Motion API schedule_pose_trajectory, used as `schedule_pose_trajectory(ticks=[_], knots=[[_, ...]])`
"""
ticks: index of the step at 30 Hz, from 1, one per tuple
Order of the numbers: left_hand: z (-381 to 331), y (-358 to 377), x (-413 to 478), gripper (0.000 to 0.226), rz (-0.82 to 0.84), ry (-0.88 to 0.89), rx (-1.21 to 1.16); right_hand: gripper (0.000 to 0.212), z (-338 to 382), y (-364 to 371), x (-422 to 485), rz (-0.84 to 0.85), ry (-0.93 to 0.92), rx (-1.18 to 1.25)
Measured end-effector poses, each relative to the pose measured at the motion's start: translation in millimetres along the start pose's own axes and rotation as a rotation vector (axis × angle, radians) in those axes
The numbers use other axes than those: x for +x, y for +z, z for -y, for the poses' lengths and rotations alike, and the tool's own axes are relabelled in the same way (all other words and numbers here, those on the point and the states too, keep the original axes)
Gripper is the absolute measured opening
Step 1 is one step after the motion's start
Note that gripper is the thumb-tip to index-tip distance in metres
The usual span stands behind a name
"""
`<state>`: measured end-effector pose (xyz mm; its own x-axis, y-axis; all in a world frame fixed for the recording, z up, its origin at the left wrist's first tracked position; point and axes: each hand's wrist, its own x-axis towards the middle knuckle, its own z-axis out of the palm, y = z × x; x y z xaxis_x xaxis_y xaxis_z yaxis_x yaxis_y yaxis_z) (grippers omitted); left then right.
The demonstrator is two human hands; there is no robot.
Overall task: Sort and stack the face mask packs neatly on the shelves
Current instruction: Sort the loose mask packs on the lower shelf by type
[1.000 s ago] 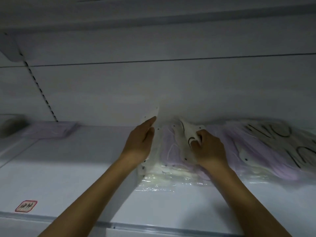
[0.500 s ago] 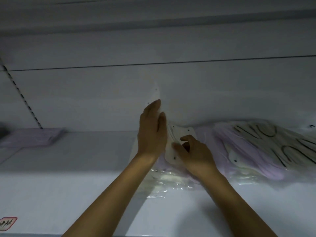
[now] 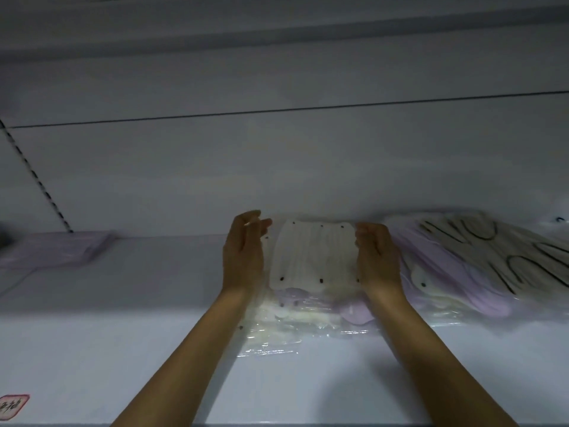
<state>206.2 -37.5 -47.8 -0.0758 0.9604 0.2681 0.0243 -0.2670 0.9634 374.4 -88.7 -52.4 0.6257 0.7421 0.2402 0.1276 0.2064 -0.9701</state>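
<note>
Half a second before, the left hand (image 3: 243, 257) stood upright against a raised white mask pack (image 3: 314, 254) while the right hand (image 3: 377, 260) pinched it; now the pack lay flat atop the pile on the shelf (image 3: 138, 303), both hands flanking it, fingers loosely straight against its side edges. Purple packs (image 3: 446, 282) lay just right.
</note>
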Motion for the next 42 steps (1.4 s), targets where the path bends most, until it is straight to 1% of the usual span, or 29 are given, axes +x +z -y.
schedule_pose_trajectory(ticks=[1,2,3,4,6,7,8,9,10,12,13,14,15,17,19,20,22,24,25,28,30,32,34,35,37,38,39,40,42], knots=[[11.7,-5.4,-2.8,0.021,0.005,0.028,0.13,0.017,-1.7,1.0,-0.9,0.034,0.024,0.035],[21.4,-9.7,-6.0,0.024,0.03,0.048,0.253,0.015,-1.8,2.2,-4.1,0.074,0.013,0.034],[27.5,-12.5,-9.3,0.027,0.058,0.069,0.333,0.006,-2.3,3.1,-9.1,0.136,-0.03,-0.005],[30.4,-13.6,-10.4,0.028,0.077,0.093,0.37,0.015,-1.5,3.2,-15.0,0.213,-0.11,-0.115],[29.7,-13.8,-9.2,0.033,0.114,0.155,0.406,0.059,-2.1,2.4,-22.9,0.402,-0.307,-0.522],[28.6,-13.7,-9.2,0.036,0.143,0.175,0.41,0.072,-2.2,3.5,-24.6,0.49,-0.384,-0.723],[28.4,-13.3,-9.3,0.038,0.163,0.194,0.405,0.074,-3.1,4.1,-25.1,0.561,-0.406,-0.847],[28.7,-13.3,-9.8,0.039,0.169,0.211,0.409,0.068,-4.5,4.3,-24.4,0.591,-0.395,-0.891],[28.9,-13.2,-9.6,0.04,0.166,0.224,0.419,0.059,-5.5,4.2,-23.2,0.576,-0.369,-0.868],[31.5,-14.5,-8.6,0.04,0.185,0.225,0.475,0.04,-11.3,2.1,-16.9,0.451,-0.33,-0.745],[32.9,-15.0,-7.6,0.039,0.215,0.214,0.504,0.034,-14.0,1.1,-13.4,0.378,-0.323,-0.718],[36.2,-15.2,-5.2,0.036,0.256,0.215,0.549,0.032,-15.6,-0.1,-10.2,0.319,-0.342,-0.736],[39.2,-15.4,-3.2,0.03,0.29,0.246,0.622,0.035,-15.9,-1.6,-8.2,0.279,-0.37,-0.794],[43.8,-14.9,-0.6,0.021,0.313,0.347,0.763,0.04,-16.1,-3.6,-8.4,0.273,-0.418,-0.97],[44.4,-13.7,-0.1,0.028,0.311,0.399,0.799,0.045,-15.7,-3.1,-12.6,0.318,-0.407,-1.109],[43.5,-13.1,0.4,0.031,0.304,0.412,0.791,0.054,-14.7,-2.5,-15.0,0.343,-0.388,-1.139],[43.6,-13.8,1.2,0.036,0.315,0.451,0.787,0.072,-12.9,-1.5,-19.2,0.427,-0.334,-1.144],[46.6,-15.3,2.0,0.044,0.344,0.526,0.803,0.082,-9.7,1.4,-22.7,0.491,-0.259,-1.078],[47.4,-15.3,2.2,0.045,0.359,0.557,0.814,0.08,-7.8,2.1,-23.9,0.483,-0.235,-1.026],[47.3,-12.6,1.3,0.05,0.41,0.593,0.809,0.055,-6.8,2.4,-22.3,0.443,-0.232,-0.903],[45.6,-11.9,1.1,0.052,0.451,0.59,0.802,0.036,-7.9,0.6,-18.1,0.441,-0.208,-0.843],[45.2,-12.8,2.5,0.054,0.501,0.553,0.786,0.021,-7.5,-3.3,-13.5,0.394,-0.196,-0.788],[44.4,-13.8,3.0,0.053,0.539,0.517,0.781,0.018,-5.6,-6.0,-11.7,0.356,-0.196,-0.76],[44.2,-14.1,2.9,0.054,0.552,0.513,0.784,0.024,-3.4,-5.7,-13.3,0.376,-0.193,-0.774],[43.7,-13.9,2.6,0.06,0.567,0.522,0.787,0.048,-0.6,-3.1,-19.6,0.465,-0.189,-0.862],[43.8,-13.9,2.7,0.062,0.57,0.525,0.787,0.056,0.4,-1.1,-22.3,0.505,-0.189,-0.915],[43.8,-14.0,2.9,0.063,0.571,0.526,0.785,0.055,1.4,0.6,-23.9,0.531,-0.195,-0.942],[43.6,-14.1,2.8,0.063,0.573,0.523,0.785,0.047,2.1,1.1,-23.6,0.538,-0.202,-0.944],[42.8,-14.6,2.1,0.061,0.575,0.518,0.782,0.026,3.3,-1.9,-20.6,0.5,-0.212,-0.899]])
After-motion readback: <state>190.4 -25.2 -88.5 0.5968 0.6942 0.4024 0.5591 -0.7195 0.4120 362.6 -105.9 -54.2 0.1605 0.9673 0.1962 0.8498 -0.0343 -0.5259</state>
